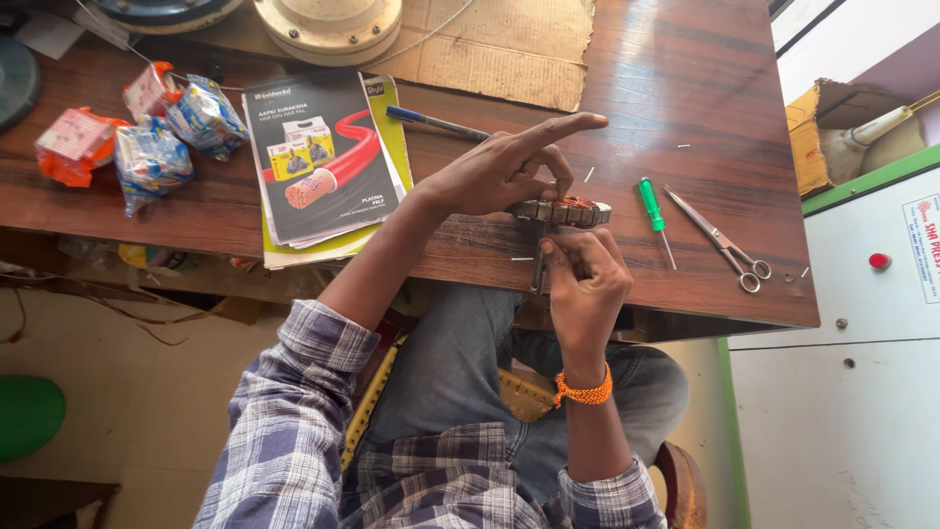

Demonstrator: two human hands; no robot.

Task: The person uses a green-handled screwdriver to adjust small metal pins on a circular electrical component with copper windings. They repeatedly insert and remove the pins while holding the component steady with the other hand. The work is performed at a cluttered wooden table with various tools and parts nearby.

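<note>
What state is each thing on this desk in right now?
Wound metal core: held at the table edge by the left hand, copper windings showing.
Right hand: pinching a thin tool under the core.
Scissors: closed, lying flat.
Green screwdriver: lying loose.
Blue pen: lying loose.
Booklets: closed, stacked.

The item in hand is a motor stator [566,212]: a ring-shaped metal core carrying copper-coloured windings, with a grey metallic rim. It lies flat near the front edge of the wooden table [685,118], partly covered from above and from the near side, so its full outline cannot be seen. A thin metal strip [538,274] projects from beneath it, over the table edge.
</note>
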